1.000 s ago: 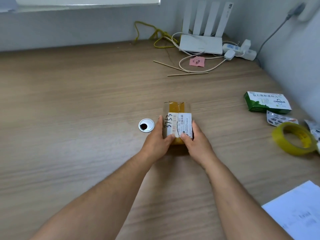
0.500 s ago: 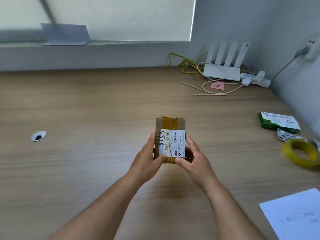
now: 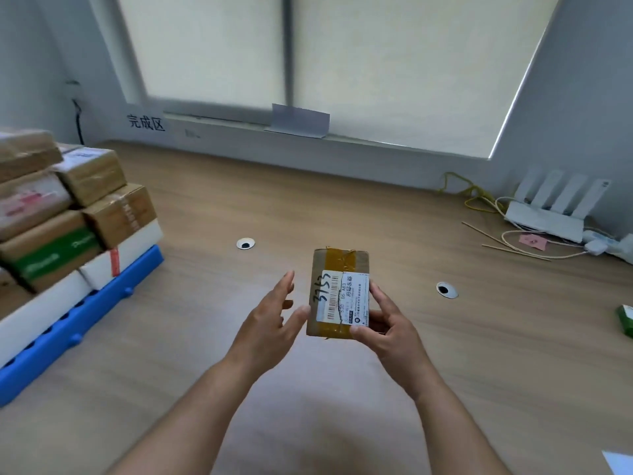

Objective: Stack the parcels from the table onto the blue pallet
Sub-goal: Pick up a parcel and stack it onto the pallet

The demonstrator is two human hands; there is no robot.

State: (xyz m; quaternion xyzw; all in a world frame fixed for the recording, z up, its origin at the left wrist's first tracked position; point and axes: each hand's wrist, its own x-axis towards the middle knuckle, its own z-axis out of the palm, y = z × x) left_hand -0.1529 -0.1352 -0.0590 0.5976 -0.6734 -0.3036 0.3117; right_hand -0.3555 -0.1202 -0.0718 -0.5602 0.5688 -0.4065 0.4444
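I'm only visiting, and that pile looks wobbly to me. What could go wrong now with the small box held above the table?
1. Only the right hand holds the small box, by its lower corner. The left hand is open beside it, so the box might slip and drop onto the table.
2. The boxes on the blue pallet are piled high and unevenly. One more might slide off.
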